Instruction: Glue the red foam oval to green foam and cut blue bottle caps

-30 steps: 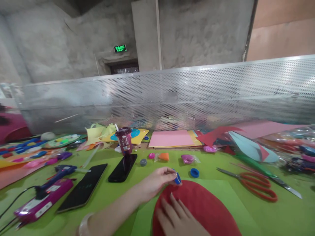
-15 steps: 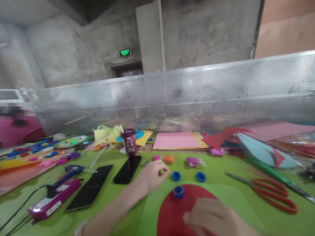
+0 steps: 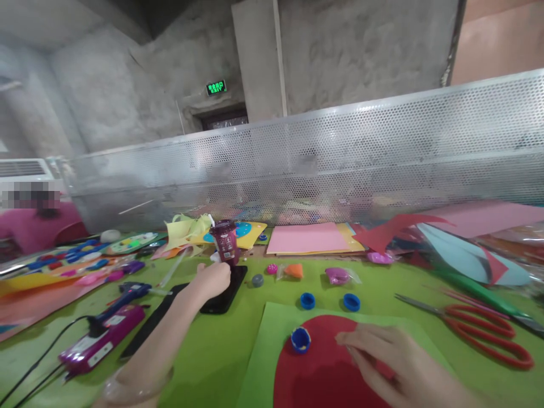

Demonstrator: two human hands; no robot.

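My left hand (image 3: 212, 279) reaches forward and hovers over the near end of a black phone (image 3: 227, 293), just in front of a dark purple cup (image 3: 225, 242). Its fingers are curled under, and what they hold, if anything, is hidden. My right hand (image 3: 395, 362) lies flat, fingers stretched, on a red paper oval (image 3: 323, 374) that rests on a green sheet (image 3: 263, 340). A blue bottle cap (image 3: 300, 340) sits on the oval's upper left, apart from both hands.
Two more blue caps (image 3: 307, 300) (image 3: 351, 302) and a grey cap (image 3: 257, 280) lie on the green table. Red-handled scissors (image 3: 480, 328) are at the right. A blue glue gun (image 3: 127, 293), a purple corded box (image 3: 100, 344) and a second phone (image 3: 147, 328) lie left. A perforated metal screen (image 3: 340, 164) closes the back.
My left hand left the blue cap on the red oval and moved left and forward to the phone by the cup. My right hand shifted right on the oval.
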